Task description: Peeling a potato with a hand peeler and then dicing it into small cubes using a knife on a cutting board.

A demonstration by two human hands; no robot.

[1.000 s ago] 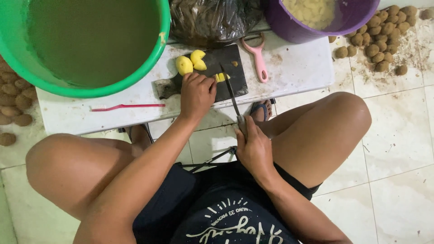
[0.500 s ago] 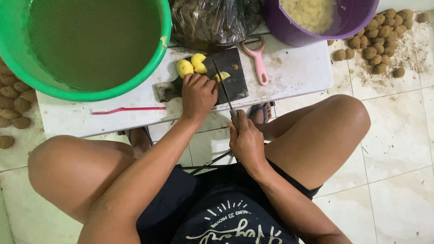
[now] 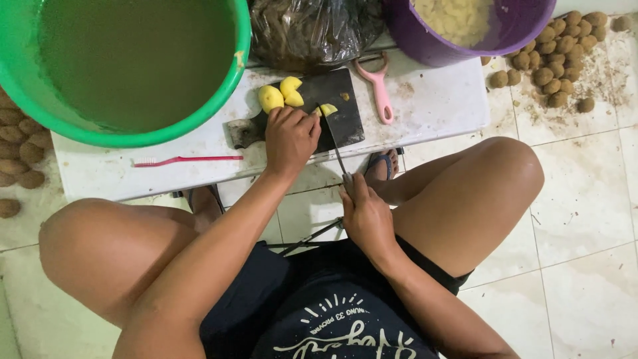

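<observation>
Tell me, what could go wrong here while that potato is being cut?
The left hand pins a yellow potato piece right where the knife in the right hand cuts, so a slip might nick the fingers. The small dark cutting board is crowded; the peeled halves near its edge could roll off toward the green tub.

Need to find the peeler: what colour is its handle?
Pink; the peeler lies right of the cutting board, clearest in the head view.
</observation>
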